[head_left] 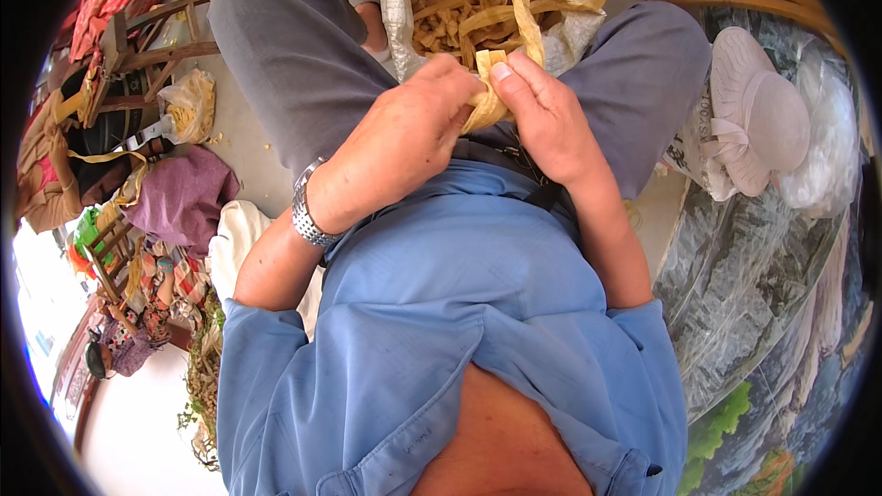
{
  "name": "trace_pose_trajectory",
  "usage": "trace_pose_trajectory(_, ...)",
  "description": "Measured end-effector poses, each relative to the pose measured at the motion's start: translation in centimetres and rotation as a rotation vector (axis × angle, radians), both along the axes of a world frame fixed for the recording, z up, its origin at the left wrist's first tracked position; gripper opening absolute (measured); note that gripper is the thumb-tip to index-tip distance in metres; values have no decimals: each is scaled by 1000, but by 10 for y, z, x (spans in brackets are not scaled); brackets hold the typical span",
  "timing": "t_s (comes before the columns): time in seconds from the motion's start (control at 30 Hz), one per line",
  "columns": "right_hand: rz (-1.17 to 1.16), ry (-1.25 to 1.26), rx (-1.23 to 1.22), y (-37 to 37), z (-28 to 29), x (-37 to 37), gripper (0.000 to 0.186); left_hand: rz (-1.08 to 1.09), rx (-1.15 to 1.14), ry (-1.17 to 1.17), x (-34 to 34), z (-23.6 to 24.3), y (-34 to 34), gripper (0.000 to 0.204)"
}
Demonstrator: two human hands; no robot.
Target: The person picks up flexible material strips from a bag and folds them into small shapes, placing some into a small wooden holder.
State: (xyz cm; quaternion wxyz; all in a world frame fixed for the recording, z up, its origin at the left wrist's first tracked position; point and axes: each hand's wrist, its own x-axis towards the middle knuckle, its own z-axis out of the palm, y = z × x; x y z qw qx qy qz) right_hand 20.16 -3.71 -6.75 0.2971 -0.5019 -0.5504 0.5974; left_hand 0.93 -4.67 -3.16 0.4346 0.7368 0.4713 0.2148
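Note:
A flat yellow strip [488, 108], perhaps straw or palm leaf, is folded over itself between my two hands, above my lap. My left hand [424, 108], with a metal-band watch on its wrist, pinches the strip from the left. On the other side, my right hand [548, 119] grips it with the thumb lying on the folded part. From there a long loose length [525, 14] of strip loops up over a white woven sack [398, 9] standing between my knees. Folded or plaited yellow strips [459, 5] fill the sack's mouth. My left fingertips are partly hidden.
A wooden stool [152, 57] and a plastic bag of yellow pieces [191, 103] are at the left, beside purple cloth [188, 197]. At the right lie a pale brimmed hat [776, 119] and clear plastic sheeting [735, 285]. Another person [152, 335] sits far left.

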Motion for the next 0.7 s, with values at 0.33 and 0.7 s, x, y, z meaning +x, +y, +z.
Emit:
trace_pose_trajectory(0.33,60,380,-710,-2,-14,4,32,-114,72,-3,-8,-16,5,40)
trace_pose_trajectory(0.7,-16,-130,113,-1,2,-1,33,159,-558,-238,-5,-15,17,23)
